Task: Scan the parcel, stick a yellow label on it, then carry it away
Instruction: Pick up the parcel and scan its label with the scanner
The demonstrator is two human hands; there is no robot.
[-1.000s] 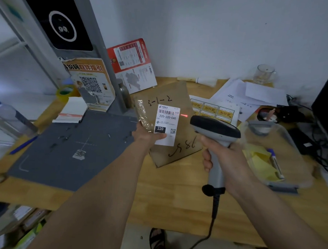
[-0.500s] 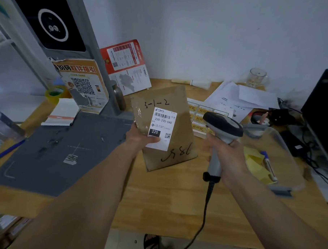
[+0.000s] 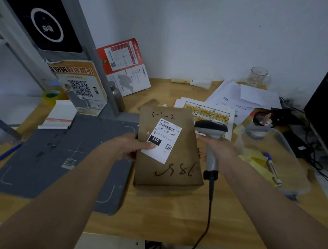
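**Scan apparently finished; parcel lowered toward the desk**

Left of the scanner, the left hand [image 3: 129, 148] pinched the brown parcel [image 3: 168, 149], thumb on its white label [image 3: 161, 141]; the parcel had dropped lower, its bottom edge seemingly on the desk [image 3: 155, 218]. To its right, the right hand [image 3: 217, 149], wrapped round the scanner [image 3: 211, 130], had swung aside, its red beam gone. Beyond the scanner lay the yellow labels [image 3: 207, 111], likely next.

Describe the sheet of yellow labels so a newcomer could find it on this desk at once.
On the wooden desk, look just behind the brown parcel and the scanner. The sheet of yellow labels lies flat there, left of plain white papers; only it carries rows of yellow rectangles.
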